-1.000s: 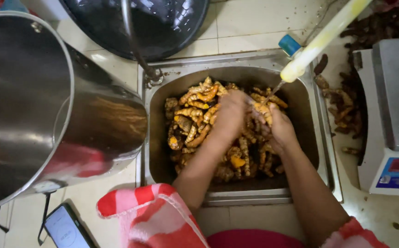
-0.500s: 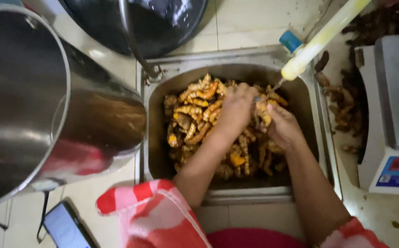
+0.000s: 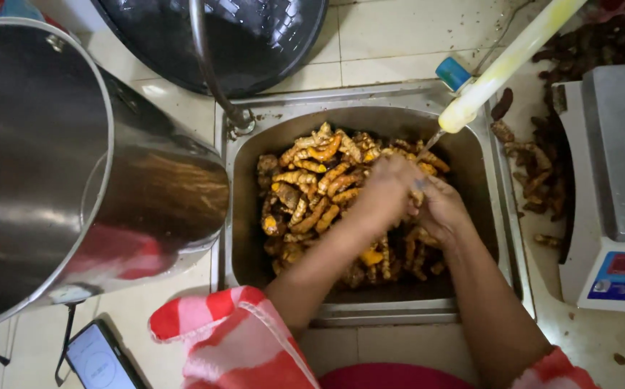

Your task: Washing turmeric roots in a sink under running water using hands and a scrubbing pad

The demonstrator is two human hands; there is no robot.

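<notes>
Nearest, a red-and-white checked sleeve (image 3: 233, 338) leads into the rectangular steel sink (image 3: 244, 216). Both hands meet over the heap of knobbly orange-yellow turmeric roots (image 3: 305, 191) that fills the basin: left hand (image 3: 388, 191) curled shut around a root, right hand (image 3: 438, 212) cupped against it, rubbing. A thin stream falls from the pale yellow hose (image 3: 500, 68) right onto them. Good scrubbing means turning each root under that stream. Beyond stand a big steel pot (image 3: 46, 166) and a grey digital scale (image 3: 618, 187).
</notes>
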